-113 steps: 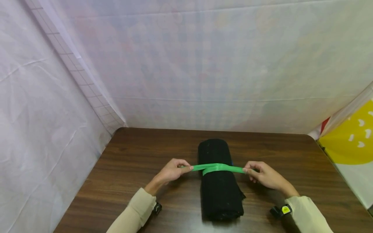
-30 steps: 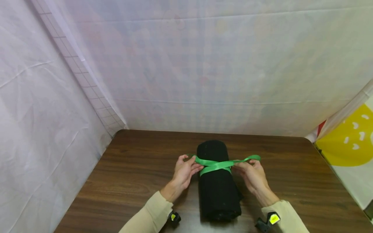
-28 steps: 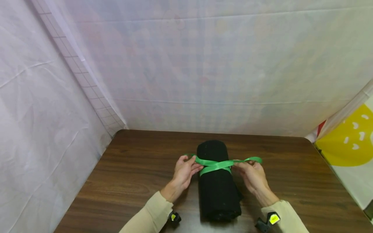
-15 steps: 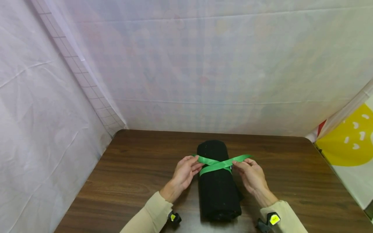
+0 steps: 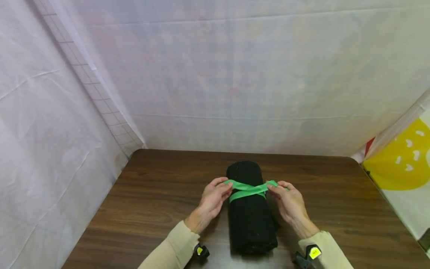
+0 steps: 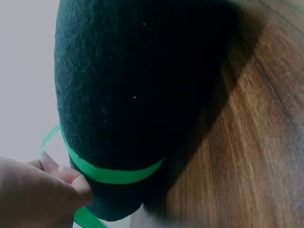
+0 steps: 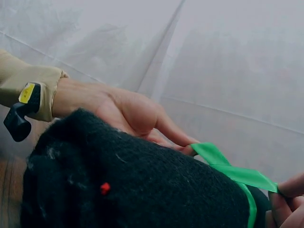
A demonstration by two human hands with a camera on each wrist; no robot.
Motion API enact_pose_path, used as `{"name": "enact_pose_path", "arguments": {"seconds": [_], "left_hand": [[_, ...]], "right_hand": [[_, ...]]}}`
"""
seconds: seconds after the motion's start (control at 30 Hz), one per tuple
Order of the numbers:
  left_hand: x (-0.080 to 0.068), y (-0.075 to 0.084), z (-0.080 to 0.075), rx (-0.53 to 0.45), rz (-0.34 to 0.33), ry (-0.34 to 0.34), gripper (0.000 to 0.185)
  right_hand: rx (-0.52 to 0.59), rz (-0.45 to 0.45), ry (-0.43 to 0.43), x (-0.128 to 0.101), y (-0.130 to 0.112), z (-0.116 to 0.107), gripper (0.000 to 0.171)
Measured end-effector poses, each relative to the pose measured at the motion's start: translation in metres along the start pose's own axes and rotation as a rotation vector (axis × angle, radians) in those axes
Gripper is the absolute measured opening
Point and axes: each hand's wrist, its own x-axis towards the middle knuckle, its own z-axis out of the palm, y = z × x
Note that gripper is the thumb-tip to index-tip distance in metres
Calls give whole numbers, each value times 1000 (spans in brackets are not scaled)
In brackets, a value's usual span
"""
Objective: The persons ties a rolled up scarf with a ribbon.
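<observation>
A roll of black felt-like cloth (image 5: pixel 252 224) lies lengthwise on the table, with a green ribbon (image 5: pixel 248 191) wrapped round it and its two ends crossing on top. At the roll's left side my left hand (image 5: pixel 211 200) pinches one ribbon end between thumb and fingers; the left wrist view shows the ribbon (image 6: pixel 114 175) passing down the roll's side. My right hand (image 5: pixel 291 203) pinches the other end on the right, where the ribbon folds over by the fingertips. In the right wrist view the crossing ribbon (image 7: pixel 232 172) spans between both hands.
The brown wooden table (image 5: pixel 151 201) reaches back to a white sheet (image 5: pixel 215 82). Another white sheet (image 5: pixel 43 149) hangs at the left. A yellow patterned cloth (image 5: pixel 399 164) hangs past the table's right edge. A red speck (image 7: pixel 105 188) shows on the cloth roll.
Both hands have come inward from pulling the ribbon wide 3.8 seconds ago. The ribbon's ends now cross on top, and the right end's long loop has shortened and folded at the right fingers.
</observation>
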Motion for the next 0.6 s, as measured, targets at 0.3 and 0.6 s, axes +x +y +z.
{"name": "enact_pose_path", "arguments": {"seconds": [0.3,0.6], "left_hand": [[1,1,-2,-55,22,-41,18],[2,-3,-6,89,6,22,19]], "right_hand": [[181,-69,-71,-2,2,6,29],[183,-53,0,0,9,8,26]]}}
